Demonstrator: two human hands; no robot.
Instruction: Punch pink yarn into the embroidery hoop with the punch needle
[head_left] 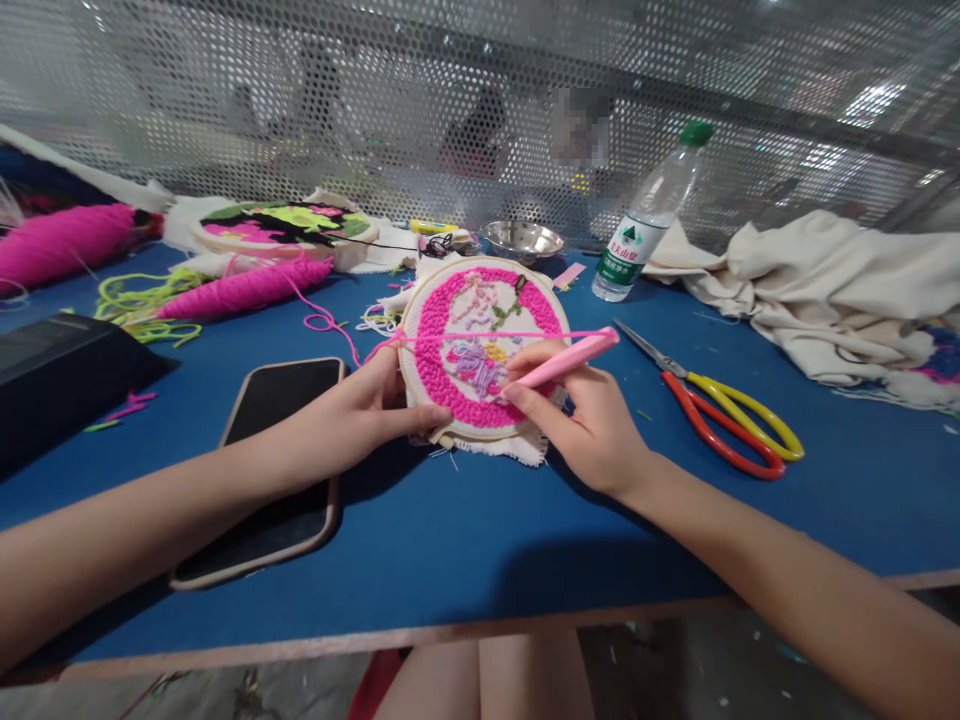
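A round embroidery hoop (406, 395) is tilted up toward me over the table, its cloth worked with a thick hot-pink ring around lilac, yellow and green stitches. My left hand (382, 395) grips the hoop's left edge, thumb on the front and fingers behind. Between the thumb and fingers of my right hand (585, 420) is a pink punch needle (574, 358), its tip end down at the lower right of the design. Pink yarn (495, 338) stretches across the hoop from the needle's top end to the left rim, then trails left. The needle's point is hidden by my fingers.
Scissors (686, 380) with red and yellow handles lie at right, near a water bottle (630, 230) and crumpled cloth (832, 270). A phone (300, 520) lies under my left forearm. Behind are a pink yarn cone (244, 288), another hoop (217, 240) and a metal bowl (521, 240).
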